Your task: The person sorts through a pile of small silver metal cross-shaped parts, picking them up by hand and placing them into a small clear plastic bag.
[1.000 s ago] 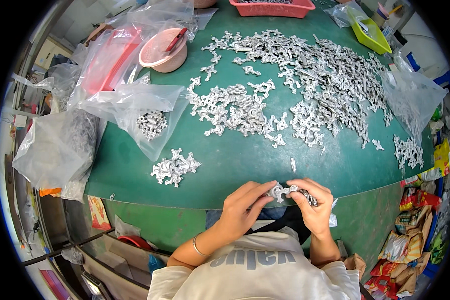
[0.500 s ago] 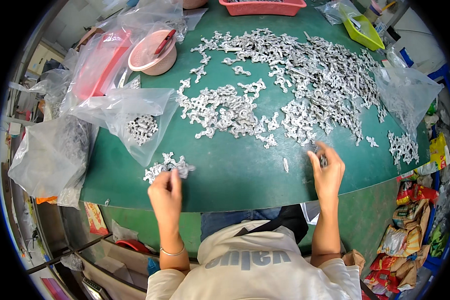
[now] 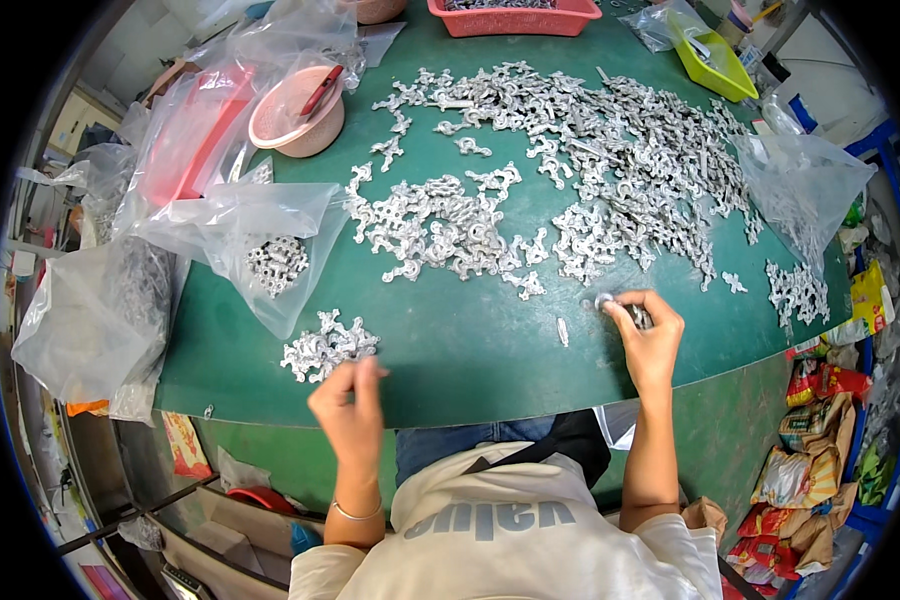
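Note:
My right hand (image 3: 652,335) pinches a small silvery metal casting (image 3: 604,299) between thumb and forefinger, just off the table. More grey metal shows inside its curled fingers. My left hand (image 3: 350,405), slightly smeared by motion, is at the near side of a small heap of similar castings (image 3: 328,347); its thumb and fingers are apart, with nothing visible in them. One slim silvery piece (image 3: 563,332) lies alone left of my right hand. Beyond my hands spread a middle cluster of castings (image 3: 435,225) and a large pile (image 3: 640,160).
A clear plastic bag (image 3: 305,205) with metal parts lies left, below a pink bowl (image 3: 300,135) holding a red-handled tool. A red tray (image 3: 515,22) and a yellow-green basket (image 3: 720,70) stand at the back. Another bag (image 3: 805,185) and a few castings (image 3: 798,293) are at right.
My left hand has drawn back toward me from the small heap, which now looks fuller. My right hand has turned, and a casting now shows at its fingertips.

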Motion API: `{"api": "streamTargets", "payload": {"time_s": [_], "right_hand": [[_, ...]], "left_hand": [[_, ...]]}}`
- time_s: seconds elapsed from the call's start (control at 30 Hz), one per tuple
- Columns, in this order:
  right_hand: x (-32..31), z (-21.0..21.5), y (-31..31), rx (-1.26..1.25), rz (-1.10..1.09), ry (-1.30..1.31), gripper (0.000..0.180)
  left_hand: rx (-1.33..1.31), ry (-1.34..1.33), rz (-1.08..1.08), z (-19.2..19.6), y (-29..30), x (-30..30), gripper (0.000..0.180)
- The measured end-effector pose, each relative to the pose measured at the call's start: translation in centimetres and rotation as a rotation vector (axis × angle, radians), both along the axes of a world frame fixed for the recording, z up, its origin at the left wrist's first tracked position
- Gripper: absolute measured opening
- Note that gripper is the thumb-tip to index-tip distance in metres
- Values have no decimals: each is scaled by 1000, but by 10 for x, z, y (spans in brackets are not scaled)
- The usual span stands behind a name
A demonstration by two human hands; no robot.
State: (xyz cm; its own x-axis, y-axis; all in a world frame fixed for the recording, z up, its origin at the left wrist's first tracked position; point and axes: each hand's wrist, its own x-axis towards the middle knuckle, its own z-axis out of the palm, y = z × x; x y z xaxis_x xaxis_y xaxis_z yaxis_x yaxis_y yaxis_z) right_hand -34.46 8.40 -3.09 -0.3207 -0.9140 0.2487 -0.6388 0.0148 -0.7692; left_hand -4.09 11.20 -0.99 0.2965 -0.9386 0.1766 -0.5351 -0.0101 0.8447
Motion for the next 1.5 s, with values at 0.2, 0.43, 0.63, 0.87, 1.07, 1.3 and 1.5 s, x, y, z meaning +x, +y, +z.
{"api": "streamTargets", "payload": {"time_s": [0.2,0.43,0.63,0.87,1.07,1.3,1.5], "right_hand": [[38,27,23,180,100,-728,7],[50,29,39,301,260,-905,5],[50,35,43,229,314,-838,9],[50,30,44,199,391,-834,5],[53,24,48,310,345,-1081,8],[44,29,42,366,321,-1037,8],[7,18,15,112,110,-220,16]], "left_hand": [[165,174,-565,20,3,-56,30],[-176,182,-615,14,5,-78,26],[45,490,-559,13,10,-74,11],[437,978,-460,13,8,-69,11],[528,1134,-479,8,8,-67,14],[249,927,-329,8,1,-58,10],[-313,-263,57,6,-26,2,14]]}}
